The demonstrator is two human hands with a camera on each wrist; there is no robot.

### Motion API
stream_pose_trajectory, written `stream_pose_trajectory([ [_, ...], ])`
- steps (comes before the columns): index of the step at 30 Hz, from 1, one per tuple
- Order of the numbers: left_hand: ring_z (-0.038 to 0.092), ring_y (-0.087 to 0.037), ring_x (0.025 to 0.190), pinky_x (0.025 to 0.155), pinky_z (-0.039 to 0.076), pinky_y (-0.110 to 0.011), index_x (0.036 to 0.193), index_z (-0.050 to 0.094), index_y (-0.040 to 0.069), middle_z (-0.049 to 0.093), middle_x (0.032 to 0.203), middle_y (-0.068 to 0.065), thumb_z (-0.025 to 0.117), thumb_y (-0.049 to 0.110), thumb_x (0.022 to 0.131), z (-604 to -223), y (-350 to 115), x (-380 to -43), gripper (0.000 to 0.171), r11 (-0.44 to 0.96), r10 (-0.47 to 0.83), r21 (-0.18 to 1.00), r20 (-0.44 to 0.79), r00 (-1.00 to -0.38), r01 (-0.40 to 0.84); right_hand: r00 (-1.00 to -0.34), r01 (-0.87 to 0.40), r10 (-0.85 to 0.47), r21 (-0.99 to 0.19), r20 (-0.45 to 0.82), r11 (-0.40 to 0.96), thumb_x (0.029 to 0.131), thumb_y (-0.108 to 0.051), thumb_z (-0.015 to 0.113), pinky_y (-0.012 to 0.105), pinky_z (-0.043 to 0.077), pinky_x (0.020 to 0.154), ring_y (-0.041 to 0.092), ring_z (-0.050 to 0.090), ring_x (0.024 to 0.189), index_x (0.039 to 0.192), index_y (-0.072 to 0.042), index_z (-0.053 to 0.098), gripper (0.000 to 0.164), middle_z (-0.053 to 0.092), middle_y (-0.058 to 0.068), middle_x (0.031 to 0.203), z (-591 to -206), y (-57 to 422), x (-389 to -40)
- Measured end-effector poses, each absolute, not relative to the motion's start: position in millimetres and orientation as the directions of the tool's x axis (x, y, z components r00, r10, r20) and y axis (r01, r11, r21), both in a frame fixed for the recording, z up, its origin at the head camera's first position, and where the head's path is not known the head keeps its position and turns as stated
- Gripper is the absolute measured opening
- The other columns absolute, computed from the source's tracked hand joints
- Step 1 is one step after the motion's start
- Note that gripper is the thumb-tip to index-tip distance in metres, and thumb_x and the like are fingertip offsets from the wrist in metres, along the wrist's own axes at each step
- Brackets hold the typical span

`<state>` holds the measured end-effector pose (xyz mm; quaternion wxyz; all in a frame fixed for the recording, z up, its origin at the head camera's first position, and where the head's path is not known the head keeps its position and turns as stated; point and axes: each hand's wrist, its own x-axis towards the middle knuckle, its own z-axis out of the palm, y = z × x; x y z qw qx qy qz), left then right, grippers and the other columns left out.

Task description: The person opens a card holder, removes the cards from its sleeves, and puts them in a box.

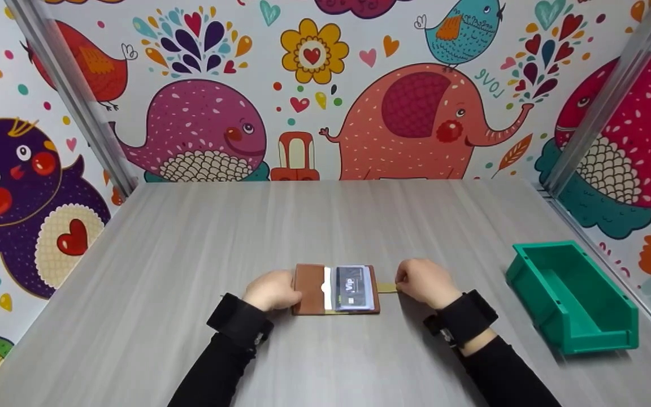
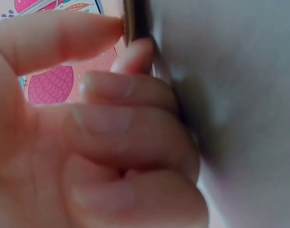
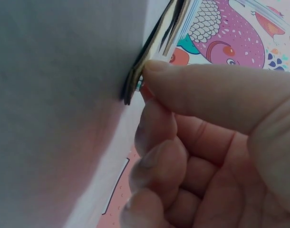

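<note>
A brown card wallet (image 1: 308, 289) lies spread open on the table, with clear sleeves and a dark card (image 1: 352, 288) marked "Vip" in its right half. My left hand (image 1: 272, 290) pinches the wallet's left edge between thumb and index finger; the left wrist view shows only a thin brown edge (image 2: 130, 21) there. Out from the wallet's right side runs a short yellowish-tan strap (image 1: 386, 288). Its free end is pinched by my right hand (image 1: 427, 281). In the right wrist view, the thumb presses on the strap (image 3: 134, 80), above curled fingers.
A green plastic bin (image 1: 577, 299) stands on the right part of the grey wooden table (image 1: 325, 226), apart from my right hand. Printed panels with cartoon animals (image 1: 404, 124) and metal posts (image 1: 71, 96) border the table at the back and sides.
</note>
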<state>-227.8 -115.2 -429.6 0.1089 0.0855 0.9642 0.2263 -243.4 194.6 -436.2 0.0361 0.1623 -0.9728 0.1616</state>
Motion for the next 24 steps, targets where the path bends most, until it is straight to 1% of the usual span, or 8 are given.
stream_pose_trajectory([
  [7, 0.051, -0.02, 0.067, 0.064, 0.045, -0.037, 0.081, 0.06, 0.008, 0.06, 0.081, -0.004, 0.064, 0.014, 0.079, -429.2, -113.8, -227.9, 0.007, 0.883, 0.211, 0.455, -0.176, -0.961, 0.111, -0.942, -0.334, -0.309, -0.301, 0.129, 0.893, 0.077, -0.007, 0.074, 0.037, 0.046, 0.058, 0.014, 0.052, 0.061, 0.076, -0.012, 0.071, 0.006, 0.061, -0.003, 0.071, -436.0, 195.1, -243.4],
  [12, 0.05, -0.02, 0.066, 0.062, 0.043, -0.036, 0.076, 0.057, 0.009, 0.058, 0.078, -0.003, 0.064, 0.014, 0.08, -427.8, -112.8, -226.4, 0.009, 0.887, 0.207, 0.447, -0.163, -0.965, 0.115, -0.939, -0.343, -0.315, -0.299, 0.137, 0.891, 0.076, -0.006, 0.074, 0.037, 0.046, 0.058, 0.014, 0.051, 0.061, 0.075, -0.013, 0.07, 0.007, 0.061, -0.003, 0.07, -435.9, 194.7, -242.9],
  [20, 0.051, -0.019, 0.068, 0.063, 0.046, -0.037, 0.081, 0.06, 0.009, 0.063, 0.084, -0.005, 0.064, 0.01, 0.078, -428.3, -112.2, -225.0, 0.005, 0.89, 0.234, 0.424, -0.107, -0.966, 0.168, -0.94, -0.34, -0.311, -0.306, 0.141, 0.889, 0.079, -0.006, 0.074, 0.036, 0.046, 0.057, 0.013, 0.051, 0.06, 0.076, -0.013, 0.07, 0.009, 0.061, -0.003, 0.071, -436.4, 192.6, -242.0],
  [24, 0.05, -0.019, 0.067, 0.063, 0.046, -0.037, 0.081, 0.06, 0.009, 0.063, 0.084, -0.004, 0.064, 0.01, 0.078, -428.8, -112.2, -224.8, 0.005, 0.886, 0.236, 0.431, -0.105, -0.966, 0.17, -0.933, -0.353, -0.309, -0.305, 0.185, 0.884, 0.08, -0.008, 0.075, 0.037, 0.048, 0.058, 0.013, 0.054, 0.061, 0.077, -0.012, 0.071, 0.007, 0.063, -0.002, 0.072, -433.8, 186.8, -241.2],
])
